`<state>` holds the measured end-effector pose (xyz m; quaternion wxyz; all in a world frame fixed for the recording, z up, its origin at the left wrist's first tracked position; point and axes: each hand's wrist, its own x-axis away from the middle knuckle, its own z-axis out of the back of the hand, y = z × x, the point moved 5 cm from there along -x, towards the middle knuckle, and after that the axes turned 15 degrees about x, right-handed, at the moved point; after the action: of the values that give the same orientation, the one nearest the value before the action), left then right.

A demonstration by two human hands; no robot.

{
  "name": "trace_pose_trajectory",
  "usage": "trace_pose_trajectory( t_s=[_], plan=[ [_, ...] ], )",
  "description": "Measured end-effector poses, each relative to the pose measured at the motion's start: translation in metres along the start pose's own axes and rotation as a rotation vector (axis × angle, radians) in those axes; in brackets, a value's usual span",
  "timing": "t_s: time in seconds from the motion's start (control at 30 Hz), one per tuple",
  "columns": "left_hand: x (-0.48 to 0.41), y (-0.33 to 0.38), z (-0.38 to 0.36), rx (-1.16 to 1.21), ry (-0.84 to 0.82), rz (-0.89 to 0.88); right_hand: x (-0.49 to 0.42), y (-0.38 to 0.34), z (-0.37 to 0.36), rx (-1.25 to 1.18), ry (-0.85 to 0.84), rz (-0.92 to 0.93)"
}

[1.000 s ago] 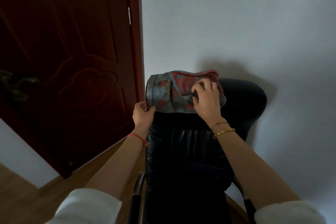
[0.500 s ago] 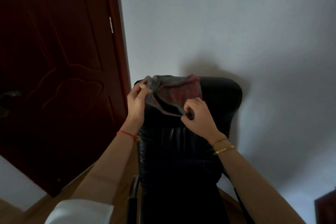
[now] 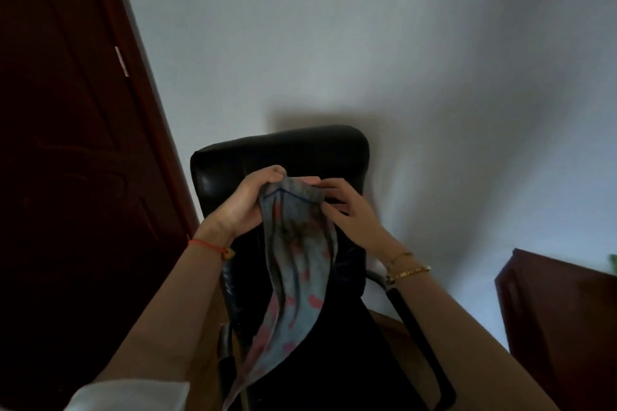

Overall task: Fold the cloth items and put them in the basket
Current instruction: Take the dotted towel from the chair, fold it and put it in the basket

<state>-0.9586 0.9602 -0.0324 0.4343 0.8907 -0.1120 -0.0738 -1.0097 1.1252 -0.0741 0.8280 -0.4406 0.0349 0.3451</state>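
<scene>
A grey-blue cloth with pink blotches (image 3: pixel 293 270) hangs down in front of the black chair back, held up by its top edge. My left hand (image 3: pixel 243 203) grips the top left corner in a closed fist. My right hand (image 3: pixel 347 210) pinches the top right part of the same edge with fingers and thumb. The cloth's lower end trails down to the bottom of the view between my forearms. No basket is in view.
A black padded office chair (image 3: pixel 280 150) stands against a pale wall, its armrest (image 3: pixel 417 344) to the right. A dark red door (image 3: pixel 66 177) fills the left side. A dark red wooden cabinet (image 3: pixel 561 310) stands at the right edge.
The cloth lay draped over the top of the chair back; both hands have lifted it off and brought it toward me, and it now hangs free. The view has shifted right.
</scene>
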Motion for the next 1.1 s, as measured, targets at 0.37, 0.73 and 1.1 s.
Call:
trace_pose_trajectory(
  t_s=[0.37,0.73,1.1],
  plan=[
    [-0.012,-0.062,-0.097,-0.245,-0.255,0.117,0.144,0.012,0.094,0.197,0.129,-0.271],
    [-0.029,-0.158,-0.252,-0.381,-0.602,0.125,0.325,-0.018,0.237,0.554,0.492,-0.449],
    [0.002,-0.244,-0.423,-0.453,-0.864,0.107,0.503,-0.097,0.348,0.802,0.738,-0.558]
  ],
)
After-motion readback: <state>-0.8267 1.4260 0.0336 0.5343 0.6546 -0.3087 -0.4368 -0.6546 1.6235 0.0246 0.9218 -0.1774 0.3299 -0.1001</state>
